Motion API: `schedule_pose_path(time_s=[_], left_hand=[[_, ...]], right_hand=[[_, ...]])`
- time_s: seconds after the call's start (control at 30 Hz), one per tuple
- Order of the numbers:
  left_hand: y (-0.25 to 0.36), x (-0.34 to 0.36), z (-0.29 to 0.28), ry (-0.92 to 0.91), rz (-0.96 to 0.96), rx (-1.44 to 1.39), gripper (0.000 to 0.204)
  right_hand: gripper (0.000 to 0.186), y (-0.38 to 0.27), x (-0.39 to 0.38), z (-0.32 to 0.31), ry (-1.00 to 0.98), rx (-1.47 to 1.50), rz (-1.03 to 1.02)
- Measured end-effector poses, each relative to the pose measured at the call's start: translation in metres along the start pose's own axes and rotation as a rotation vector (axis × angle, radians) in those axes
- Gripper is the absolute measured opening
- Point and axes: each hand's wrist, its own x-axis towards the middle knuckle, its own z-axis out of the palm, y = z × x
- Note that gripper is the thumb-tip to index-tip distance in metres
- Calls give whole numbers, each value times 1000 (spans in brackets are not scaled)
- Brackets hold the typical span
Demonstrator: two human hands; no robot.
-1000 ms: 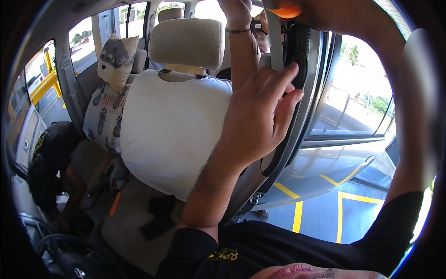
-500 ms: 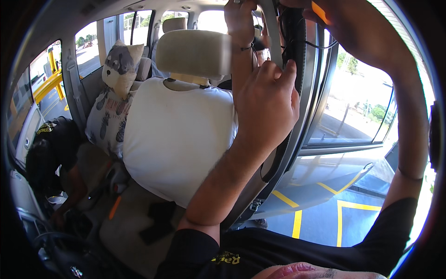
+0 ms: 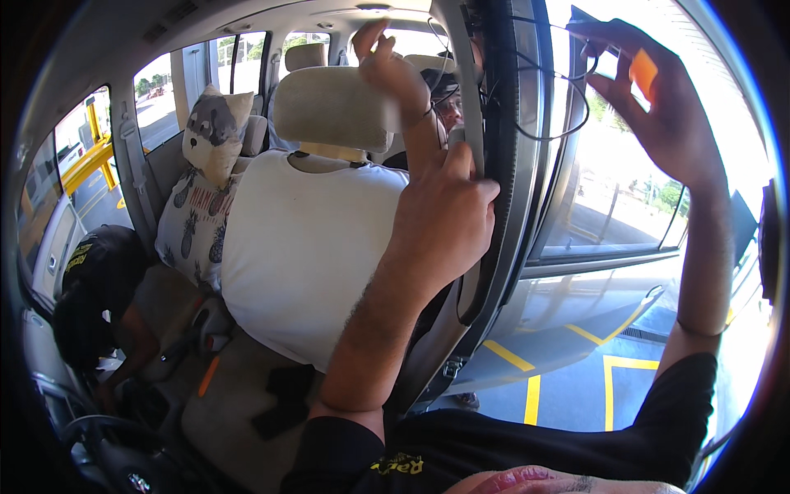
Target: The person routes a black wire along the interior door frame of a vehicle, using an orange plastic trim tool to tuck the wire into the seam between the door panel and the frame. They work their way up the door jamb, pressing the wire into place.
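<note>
My left hand [image 3: 444,226] is closed at the inner edge of the door pillar, its fingers curled on the light grey pillar trim [image 3: 467,90]. To the right, by the open doorway, my right hand [image 3: 671,119] is raised with a flat orange pry tool [image 3: 643,76] against its palm and fingers. A thin black wire [image 3: 568,132] loops from the pillar toward its fingertips; whether they pinch it I cannot tell. Just beyond my left hand, another person's blurred hand [image 3: 387,66] is lifted beside the beige headrest [image 3: 329,107].
The front seat back wears a white cover [image 3: 313,255]. A second orange tool [image 3: 208,375] and a black item [image 3: 284,399] lie on the seat cushion. At the left, a person in black [image 3: 107,288] bends into the footwell. The open car door [image 3: 568,309] stands to the right.
My right hand has moved down and outward, showing more of the wire loop. My left hand has shifted slightly left and lower. The other person's hand has moved left, and that person now shows behind the pillar.
</note>
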Motion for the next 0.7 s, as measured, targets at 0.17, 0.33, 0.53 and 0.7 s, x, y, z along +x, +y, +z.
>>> schedule_pose_path(time_s=[0.17, 0.33, 0.53, 0.7], left_hand=[[1, -6, -8, -150, -53, -7, 17], [8, -18, -11, -107, -19, 55, 31], [1, -27, -1, 21, -71, -128, 27], [-2, -21, 7, 181, -27, -197, 17]], right_hand=[[99, -37, -11, 3, -183, 161, -8], [97, -52, -4, 29, -100, -61, -5], [66, -31, 19, 41, -97, -271, -180], [73, -36, 3, 43, -126, -109, -85]])
